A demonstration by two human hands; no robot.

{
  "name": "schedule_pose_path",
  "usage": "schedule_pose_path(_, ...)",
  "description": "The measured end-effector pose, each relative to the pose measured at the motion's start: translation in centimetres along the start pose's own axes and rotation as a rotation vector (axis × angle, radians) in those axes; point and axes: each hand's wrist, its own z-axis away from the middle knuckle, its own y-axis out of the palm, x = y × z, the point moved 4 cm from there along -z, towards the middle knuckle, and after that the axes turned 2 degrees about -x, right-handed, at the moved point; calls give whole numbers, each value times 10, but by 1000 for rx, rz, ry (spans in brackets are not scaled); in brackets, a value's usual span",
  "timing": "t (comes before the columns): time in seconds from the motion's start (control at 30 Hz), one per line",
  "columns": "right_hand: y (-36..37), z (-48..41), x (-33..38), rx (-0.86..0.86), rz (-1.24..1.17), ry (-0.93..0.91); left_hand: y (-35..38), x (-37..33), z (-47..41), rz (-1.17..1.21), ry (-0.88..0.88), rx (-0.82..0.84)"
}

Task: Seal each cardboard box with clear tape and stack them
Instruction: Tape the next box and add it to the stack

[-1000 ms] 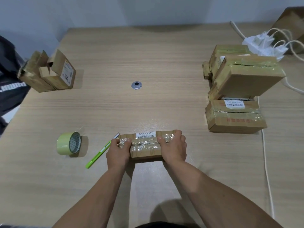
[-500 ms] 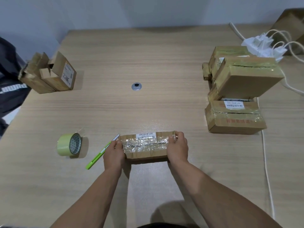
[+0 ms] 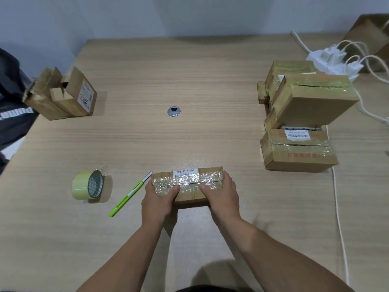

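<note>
Cardboard box [image 3: 189, 183], ends in firm grip of left hand [image 3: 156, 200], right hand [image 3: 223, 197].

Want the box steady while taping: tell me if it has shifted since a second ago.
No. The cardboard box has its left end beside the green cutter blade tip as before, and the cutter has not moved either.

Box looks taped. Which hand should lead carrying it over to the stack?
Right, probably. The right hand grips the box at the end facing the stack, which sits to the right. The left hand holds the far end, beside the cutter.
</note>
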Motion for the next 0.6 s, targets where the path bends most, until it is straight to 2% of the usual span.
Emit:
schedule_pose_path(0.2,-8,1,1,13,19,-66,-2,5,-2,37,6,-1)
schedule_pose_path(0.33,-13,1,0,25,-31,-22,-5,11,-7,53,3,-3)
schedule_pose_path(0.6,-27,1,4,85,-19,-22,-6,15,-10,239,-39,29)
